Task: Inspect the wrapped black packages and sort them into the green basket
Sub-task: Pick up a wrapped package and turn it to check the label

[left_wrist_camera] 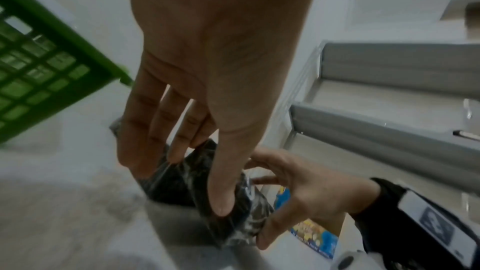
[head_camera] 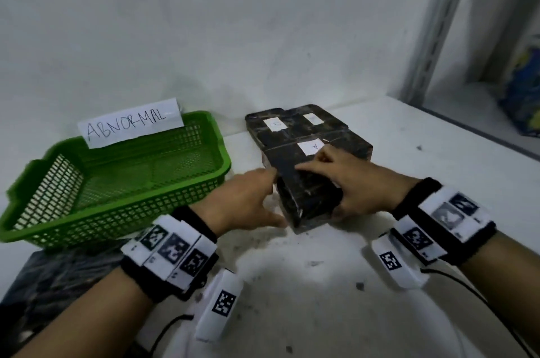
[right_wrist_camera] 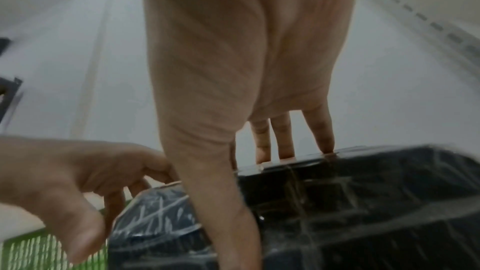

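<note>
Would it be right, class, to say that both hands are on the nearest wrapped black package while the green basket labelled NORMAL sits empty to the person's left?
Not quite. The paper label reads ABNORMAL, not NORMAL, as the head view shows. The rest stands: left hand and right hand are on the nearest wrapped black package, and the green basket sits empty to the left.

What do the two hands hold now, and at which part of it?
Both hold the nearest black package: the left hand at its left side, the right hand over its top and right side, thumb at the near end.

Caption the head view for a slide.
Both hands, left and right, grip a wrapped black package beside the green basket.
</note>
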Demonstrator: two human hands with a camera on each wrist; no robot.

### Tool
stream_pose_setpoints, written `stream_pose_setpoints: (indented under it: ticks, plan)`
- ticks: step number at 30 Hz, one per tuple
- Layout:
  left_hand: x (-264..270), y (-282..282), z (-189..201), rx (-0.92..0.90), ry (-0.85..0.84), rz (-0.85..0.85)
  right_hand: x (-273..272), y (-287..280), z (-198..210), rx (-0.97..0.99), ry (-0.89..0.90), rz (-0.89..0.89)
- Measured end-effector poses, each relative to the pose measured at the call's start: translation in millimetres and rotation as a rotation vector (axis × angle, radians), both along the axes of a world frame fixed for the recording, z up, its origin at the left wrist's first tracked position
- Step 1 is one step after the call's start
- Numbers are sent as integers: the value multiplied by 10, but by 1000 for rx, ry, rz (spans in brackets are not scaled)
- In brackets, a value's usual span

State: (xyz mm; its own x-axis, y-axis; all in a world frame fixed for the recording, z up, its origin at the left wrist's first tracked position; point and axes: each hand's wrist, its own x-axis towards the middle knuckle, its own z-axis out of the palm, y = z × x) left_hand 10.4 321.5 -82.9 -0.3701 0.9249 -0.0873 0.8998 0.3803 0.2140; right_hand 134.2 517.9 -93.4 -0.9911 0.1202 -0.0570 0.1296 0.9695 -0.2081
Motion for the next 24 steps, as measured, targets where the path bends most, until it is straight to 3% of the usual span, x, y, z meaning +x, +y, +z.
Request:
stream_pose_setpoints:
  ticks: [3, 7, 12, 18, 21, 24]
  plan:
    - [1, 143, -261, -157, 50, 23, -78, 13, -165, 96, -115, -2]
    - [-66, 256, -369, -91, 9, 96, -103, 18, -174, 161, -97, -17]
    - [-77, 14, -257, -126, -22, 117, -22, -362, -62, 394, -181, 7]
    - [-159, -1074, 163, 158, -56, 298, -243, -1233, 242, 194, -55, 294]
    - [-118, -1854, 267, 340, 36, 463, -449, -1787, 342, 86, -61, 490]
    - [-63, -2533, 279, 408, 67, 626, -630, -2331, 405, 34, -24, 658]
